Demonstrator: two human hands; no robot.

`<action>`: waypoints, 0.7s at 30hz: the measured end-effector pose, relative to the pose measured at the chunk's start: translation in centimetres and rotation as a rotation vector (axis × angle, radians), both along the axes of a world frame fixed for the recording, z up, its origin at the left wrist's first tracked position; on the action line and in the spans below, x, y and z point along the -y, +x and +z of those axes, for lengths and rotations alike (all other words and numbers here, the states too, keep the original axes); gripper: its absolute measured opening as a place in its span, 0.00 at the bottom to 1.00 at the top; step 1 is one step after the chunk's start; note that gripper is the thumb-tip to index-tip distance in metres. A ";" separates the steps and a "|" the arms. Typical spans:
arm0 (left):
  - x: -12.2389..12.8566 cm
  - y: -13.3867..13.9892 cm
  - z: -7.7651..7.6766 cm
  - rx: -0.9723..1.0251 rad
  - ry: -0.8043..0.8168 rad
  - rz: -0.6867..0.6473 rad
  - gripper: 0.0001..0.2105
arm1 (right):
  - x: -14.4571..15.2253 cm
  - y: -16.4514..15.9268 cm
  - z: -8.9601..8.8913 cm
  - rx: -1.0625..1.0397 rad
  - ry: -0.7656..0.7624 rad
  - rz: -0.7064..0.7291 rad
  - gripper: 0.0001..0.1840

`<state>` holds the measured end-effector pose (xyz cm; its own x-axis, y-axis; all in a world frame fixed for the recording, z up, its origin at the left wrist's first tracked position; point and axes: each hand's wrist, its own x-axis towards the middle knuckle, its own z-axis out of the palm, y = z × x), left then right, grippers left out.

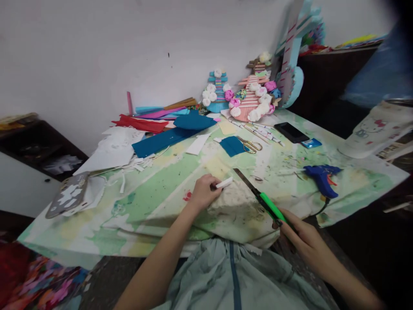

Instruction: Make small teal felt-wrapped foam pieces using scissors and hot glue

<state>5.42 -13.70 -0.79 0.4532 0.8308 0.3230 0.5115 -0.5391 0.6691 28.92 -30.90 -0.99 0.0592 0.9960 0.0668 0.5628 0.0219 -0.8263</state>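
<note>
The left hand (204,192) pinched 1 small white piece (225,183) at the near side of the tabletop (145,189); the right hand (300,234) gripped a green cutter (270,206), its blade (245,180) near the piece. A blue glue gun (322,178) lay rightward.

You are pinching with your left hand (205,191), its forearm (161,260) slanting up from below, while your right hand (298,234) is gripping with curled fingers, its forearm (345,275) angling in from the lower right.
</note>
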 end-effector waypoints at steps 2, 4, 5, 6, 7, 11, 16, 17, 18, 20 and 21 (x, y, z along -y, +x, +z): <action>0.1 -0.1 0.1 -0.005 0.002 -0.017 0.05 | -0.1 -0.3 -0.6 0.115 0.086 -0.006 0.24; 0.2 -0.2 0.1 -0.010 0.001 -0.038 0.05 | -0.1 -0.6 -1.2 0.201 0.136 -0.004 0.26; 0.2 -0.2 0.1 -0.008 0.003 -0.048 0.05 | -0.1 -0.8 -1.4 0.236 0.158 -0.001 0.27; 0.3 -0.3 0.0 -0.005 0.006 -0.059 0.05 | -0.1 -1.0 -1.6 0.267 0.187 0.006 0.28; 0.3 -0.3 -0.1 0.001 0.009 -0.068 0.05 | -0.1 -1.2 -1.8 0.296 0.223 0.018 0.29; 0.2 -0.3 -0.1 0.010 0.003 -0.094 0.09 | 0.1 -2.1 -2.3 0.371 0.294 0.073 0.31; 0.1 -0.1 0.3 -0.008 0.009 -0.138 0.18 | 0.1 -2.6 -2.5 0.411 0.271 0.057 0.33; 0.1 -0.1 0.4 -0.015 0.009 -0.140 0.17 | 0.1 -2.6 -2.6 0.420 0.267 0.056 0.33; 0.1 -0.1 0.5 -0.022 0.006 -0.138 0.17 | 0.0 -2.6 -2.6 0.426 0.265 0.056 0.33; 0.1 -0.2 0.5 -0.025 -0.012 -0.137 0.17 | -0.1 -2.7 -2.6 0.431 0.274 0.050 0.33; 0.2 -0.2 0.6 -0.021 -0.027 -0.147 0.18 | -0.1 -2.7 -2.6 0.432 0.280 0.045 0.32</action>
